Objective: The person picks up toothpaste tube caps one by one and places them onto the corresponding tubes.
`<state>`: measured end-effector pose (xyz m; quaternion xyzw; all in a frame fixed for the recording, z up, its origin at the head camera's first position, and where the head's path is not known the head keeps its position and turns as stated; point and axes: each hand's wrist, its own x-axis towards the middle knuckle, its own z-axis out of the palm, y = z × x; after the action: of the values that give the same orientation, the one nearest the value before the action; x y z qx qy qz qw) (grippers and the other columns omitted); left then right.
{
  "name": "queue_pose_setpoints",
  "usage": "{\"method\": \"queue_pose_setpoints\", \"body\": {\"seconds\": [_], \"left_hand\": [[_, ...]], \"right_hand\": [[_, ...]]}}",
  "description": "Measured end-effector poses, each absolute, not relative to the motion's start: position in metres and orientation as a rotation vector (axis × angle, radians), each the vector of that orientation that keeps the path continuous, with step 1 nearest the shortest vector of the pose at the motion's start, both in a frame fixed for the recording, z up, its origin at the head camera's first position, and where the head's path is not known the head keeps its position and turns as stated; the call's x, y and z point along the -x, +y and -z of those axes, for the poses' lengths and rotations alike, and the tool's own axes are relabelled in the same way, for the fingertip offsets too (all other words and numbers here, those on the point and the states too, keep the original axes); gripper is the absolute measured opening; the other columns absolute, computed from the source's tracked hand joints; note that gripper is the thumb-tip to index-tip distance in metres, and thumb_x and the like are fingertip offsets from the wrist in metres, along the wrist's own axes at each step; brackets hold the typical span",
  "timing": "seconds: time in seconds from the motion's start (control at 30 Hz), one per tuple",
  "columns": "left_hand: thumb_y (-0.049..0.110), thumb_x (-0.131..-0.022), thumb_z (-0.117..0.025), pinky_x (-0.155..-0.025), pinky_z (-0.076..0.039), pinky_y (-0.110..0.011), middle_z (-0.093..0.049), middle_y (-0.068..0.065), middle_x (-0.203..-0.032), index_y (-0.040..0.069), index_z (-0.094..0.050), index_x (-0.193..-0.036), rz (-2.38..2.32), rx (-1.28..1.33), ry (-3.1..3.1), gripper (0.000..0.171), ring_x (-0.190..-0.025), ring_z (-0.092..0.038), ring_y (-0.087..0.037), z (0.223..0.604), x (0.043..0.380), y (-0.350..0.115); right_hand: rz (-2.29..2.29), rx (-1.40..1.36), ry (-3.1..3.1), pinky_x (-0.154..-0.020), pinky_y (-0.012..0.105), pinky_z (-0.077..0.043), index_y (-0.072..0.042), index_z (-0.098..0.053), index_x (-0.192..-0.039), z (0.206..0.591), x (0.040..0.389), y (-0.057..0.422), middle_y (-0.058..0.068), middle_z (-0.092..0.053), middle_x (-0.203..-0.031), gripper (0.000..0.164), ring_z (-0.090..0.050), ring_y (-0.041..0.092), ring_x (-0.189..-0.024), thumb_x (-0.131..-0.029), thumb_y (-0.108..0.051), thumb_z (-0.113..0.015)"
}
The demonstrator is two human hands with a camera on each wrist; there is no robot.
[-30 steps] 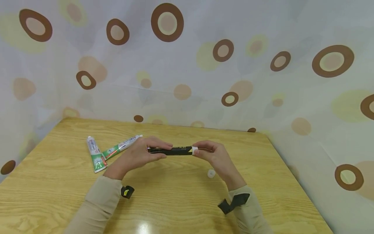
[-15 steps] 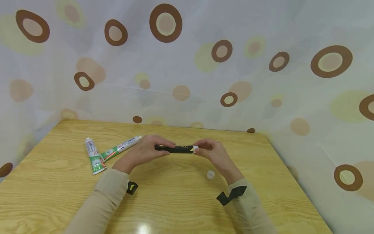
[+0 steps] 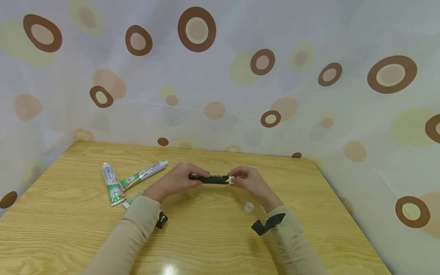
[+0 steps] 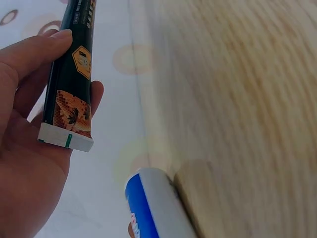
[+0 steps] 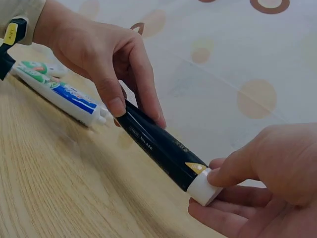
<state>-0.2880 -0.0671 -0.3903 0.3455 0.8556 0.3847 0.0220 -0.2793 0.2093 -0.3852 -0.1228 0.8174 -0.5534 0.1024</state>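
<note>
Above the table, a black toothpaste tube [image 3: 214, 179] is held level between both hands. My left hand [image 3: 177, 181] grips its body toward the flat end, with thumb and fingers on opposite sides. In the left wrist view, the white crimped end [image 4: 65, 137] and a honeycomb picture show near the palm. My right hand [image 3: 256, 187] pinches the tube's white cap [image 5: 203, 190] between thumb and fingers. Below the right hand, a small round white piece [image 3: 249, 207] lies on the table.
Left on the wooden table [image 3: 206, 244] lie a green-and-white toothpaste tube [image 3: 113, 185], another angled tube [image 3: 144, 175], and a third [image 3: 133, 199] partly hidden by the left wrist. A patterned cloth [image 3: 213, 88] rises along the table's back and sides.
My left hand has shifted a little to the right along with its forearm, uncovering part of a third tube. The right hand stays at the cap, nearly in place.
</note>
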Motion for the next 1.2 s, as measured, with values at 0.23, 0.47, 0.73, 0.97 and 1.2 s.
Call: {"method": "queue_pose_setpoints", "body": {"seconds": [0.23, 0.47, 0.73, 0.97, 1.2], "left_hand": [[0.002, -0.090, -0.069, -0.102, -0.049, -0.044, -0.070, -0.002, -0.125, 0.018, -0.074, -0.120, -1.191, -0.966, 2.622, 0.034, -0.124, -0.061, -0.024, 0.400, 0.294, -0.060], [0.001, -0.088, -0.071, -0.103, -0.048, -0.045, -0.071, -0.002, -0.123, 0.017, -0.073, -0.120, -1.149, -0.919, 2.647, 0.035, -0.123, -0.061, -0.025, 0.407, 0.297, -0.057], [0.001, -0.088, -0.073, -0.098, -0.051, -0.043, -0.070, -0.007, -0.122, 0.011, -0.070, -0.124, -1.069, -0.902, 2.652, 0.038, -0.118, -0.063, -0.026, 0.410, 0.297, -0.054], [-0.002, -0.086, -0.072, -0.096, -0.052, -0.041, -0.068, -0.009, -0.125, 0.008, -0.067, -0.127, -0.988, -0.933, 2.675, 0.043, -0.116, -0.063, -0.026, 0.408, 0.298, -0.050], [0.001, -0.086, -0.073, -0.103, -0.047, -0.046, -0.059, -0.010, -0.139, 0.009, -0.056, -0.141, -0.981, -0.868, 2.645, 0.058, -0.127, -0.055, -0.030, 0.402, 0.291, -0.051]], "right_hand": [[1.481, 0.360, 2.478, -0.095, 0.043, -0.051, 0.000, -0.065, -0.120, 0.392, 0.282, 0.209, 0.017, -0.063, -0.123, 0.026, -0.064, 0.025, -0.106, -0.096, -0.005, -0.059], [1.404, 0.380, 2.487, -0.096, 0.048, -0.050, 0.004, -0.059, -0.127, 0.393, 0.281, 0.201, 0.020, -0.058, -0.132, 0.031, -0.062, 0.031, -0.112, -0.098, -0.003, -0.053], [1.352, 0.385, 2.527, -0.094, 0.045, -0.051, 0.004, -0.058, -0.127, 0.395, 0.279, 0.194, 0.019, -0.061, -0.127, 0.030, -0.061, 0.032, -0.115, -0.099, -0.005, -0.052], [1.346, 0.375, 2.538, -0.090, 0.042, -0.050, 0.003, -0.057, -0.129, 0.392, 0.279, 0.192, 0.022, -0.059, -0.130, 0.030, -0.058, 0.033, -0.118, -0.101, -0.007, -0.052], [1.327, 0.384, 2.599, -0.099, 0.048, -0.048, 0.001, -0.057, -0.129, 0.387, 0.275, 0.200, 0.021, -0.058, -0.132, 0.030, -0.056, 0.036, -0.124, -0.101, -0.008, -0.053]]}}
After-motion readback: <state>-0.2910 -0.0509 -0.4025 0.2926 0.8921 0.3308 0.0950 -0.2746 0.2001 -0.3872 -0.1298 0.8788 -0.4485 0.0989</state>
